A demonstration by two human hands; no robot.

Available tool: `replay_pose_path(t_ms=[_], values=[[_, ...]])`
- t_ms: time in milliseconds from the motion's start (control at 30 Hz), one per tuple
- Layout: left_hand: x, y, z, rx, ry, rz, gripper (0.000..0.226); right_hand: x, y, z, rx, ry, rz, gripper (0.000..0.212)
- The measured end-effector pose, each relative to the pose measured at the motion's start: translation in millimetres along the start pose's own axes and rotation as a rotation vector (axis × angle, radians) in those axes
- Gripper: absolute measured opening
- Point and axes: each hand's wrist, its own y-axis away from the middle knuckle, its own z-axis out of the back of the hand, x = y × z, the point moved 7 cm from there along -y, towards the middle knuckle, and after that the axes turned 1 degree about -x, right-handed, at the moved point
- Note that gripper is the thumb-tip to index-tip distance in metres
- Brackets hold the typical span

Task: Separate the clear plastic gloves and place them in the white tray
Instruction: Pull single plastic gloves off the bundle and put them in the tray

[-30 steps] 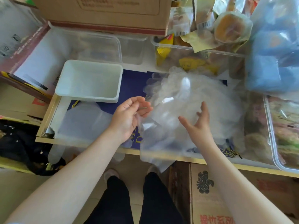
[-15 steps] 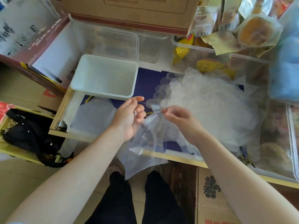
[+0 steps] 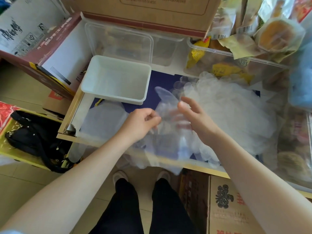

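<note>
While the left hand (image 3: 141, 123) pinches one clear glove (image 3: 166, 105) and the right hand (image 3: 194, 115), fingers loosely spread, touches it beside the glove pile (image 3: 233, 112), the empty white tray (image 3: 116, 80) nearby, the film appears weightless, limp and clingy, best pinched at the cuff edge.

one white tray (image 3: 116, 85), two hands (image 3: 140, 125), perhaps three clear tubs (image 3: 118, 41)

We see one clear plastic glove (image 3: 166, 105) lifted, fingers toward the white tray (image 3: 116, 80), which sits left of the heaped gloves (image 3: 233, 115).
</note>
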Motion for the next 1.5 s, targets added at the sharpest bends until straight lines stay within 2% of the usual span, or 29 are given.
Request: replay_pose_path(t_ms=[33, 67, 100, 133, 200, 267, 300, 333, 367, 400, 433, 500, 567, 600, 700, 733, 767, 833, 900, 967, 1033, 1100, 1167, 1233, 1300, 1367, 1433, 1500], values=[[3.0, -1.3, 3.3, -0.037, 0.113, 0.04, 0.02, -0.2, 5.9, -1.8, 0.07, 0.084, -0.009, 0.074], [2.9, -1.6, 6.3, -0.059, 0.191, 0.063, 0.024, 0.6, 13.0, -5.4, 0.146, 0.165, 0.003, 0.065], [1.6, -1.7, 8.1, -0.064, 0.241, 0.079, 0.026, -0.4, 18.9, -7.4, 0.189, 0.247, 0.02, 0.048], [0.8, -2.2, 9.2, -0.063, 0.292, 0.103, 0.026, -1.6, 21.8, -6.0, 0.17, 0.309, 0.037, 0.031], [4.0, -5.4, 8.5, -0.041, 0.409, 0.183, 0.022, -0.4, 22.7, 3.8, 0.017, 0.334, 0.056, 0.008], [6.7, -9.2, 8.1, -0.047, 0.452, 0.241, 0.008, -1.8, 25.2, 11.3, -0.09, 0.18, -0.019, 0.016], [7.9, -9.8, 11.9, -0.083, 0.364, 0.234, 0.009, -0.7, 26.6, 12.9, -0.121, 0.081, -0.068, 0.02], [3.5, -7.2, 19.1, -0.146, 0.198, 0.169, 0.028, 0.8, 27.9, 14.2, -0.146, 0.001, -0.114, 0.022], [-8.1, -1.2, 29.0, -0.231, 0.027, 0.03, 0.042, 3.0, 29.2, 14.5, -0.16, -0.054, -0.147, 0.025], [-27.1, 9.1, 37.7, -0.307, -0.088, -0.176, 0.051, 5.1, 29.9, 13.7, -0.167, -0.102, -0.175, 0.026], [-45.0, 22.1, 39.5, -0.298, -0.14, -0.392, 0.061, 8.1, 30.5, 11.3, -0.167, -0.147, -0.198, 0.028], [-65.2, 48.8, 28.2, -0.123, -0.239, -0.692, 0.087, 13.2, 31.1, 5.4, -0.159, -0.246, -0.234, 0.028], [-63.9, 64.4, 11.2, -0.01, -0.441, -0.822, 0.099, 18.7, 31.4, -0.7, -0.143, -0.333, -0.259, 0.027], [-60.6, 68.4, 6.4, -0.028, -0.517, -0.861, 0.092, 21.6, 32.2, -4.3, -0.129, -0.364, -0.266, 0.026], [-56.5, 76.0, 12.4, -0.23, -0.518, -0.902, 0.038, 28.8, 33.3, -14.6, -0.078, -0.394, -0.255, 0.025], [-55.9, 76.7, 21.0, -0.288, -0.46, -0.871, 0.031, 31.7, 33.9, -16.7, -0.066, -0.374, -0.24, 0.023], [-56.1, 78.1, 30.0, -0.324, -0.382, -0.817, 0.032, 33.6, 33.1, -18.2, -0.048, -0.34, -0.214, 0.022], [-53.7, 79.4, 47.4, -0.321, -0.106, -0.662, 0.03, 40.2, 31.8, -22.9, 0.007, -0.262, -0.128, 0.033], [-42.6, 78.1, 58.6, -0.236, 0.245, -0.436, 0.02, 48.4, 30.1, -22.9, -0.026, -0.142, 0.02, 0.05], [-25.5, 77.8, 62.2, -0.125, 0.59, -0.188, 0.022, 59.2, 29.8, -26.5, -0.055, -0.002, 0.172, 0.07], [-1.4, 79.7, 65.5, -0.059, 0.766, -0.001, 0.022, 65.4, 27.9, -44.6, 0.037, 0.106, 0.217, 0.082], [17.4, 86.3, 74.6, -0.054, 0.757, 0.078, 0.02, 62.2, 21.8, -69.7, 0.193, 0.12, 0.166, 0.072], [37.4, 92.1, 85.8, -0.09, 0.689, 0.12, 0.022, 54.3, 16.8, -98.9, 0.347, 0.084, 0.097, 0.043], [56.3, 96.1, 98.5, -0.159, 0.537, 0.158, 0.026, 39.6, 7.5, -123.3, 0.386, 0.126, 0.07, 0.015], [73.5, 96.5, 114.2, -0.246, 0.298, 0.195, 0.022, 24.1, -9.3, -138.3, 0.293, 0.212, 0.056, 0.013], [93.3, 92.4, 128.5, -0.305, 0.1, 0.237, 0.014, 12.1, -29.9, -145.9, 0.132, 0.327, 0.028, 0.013], [118.7, 90.5, 142.1, -0.348, -0.046, 0.32, 0.021, 4.4, -50.5, -155.7, 0.019, 0.445, 0.022, 0.016], [138.1, 93.3, 150.2, -0.382, -0.118, 0.381, 0.032, 2.2, -66.2, -162.9, -0.024, 0.525, 0.072, 0.022]])
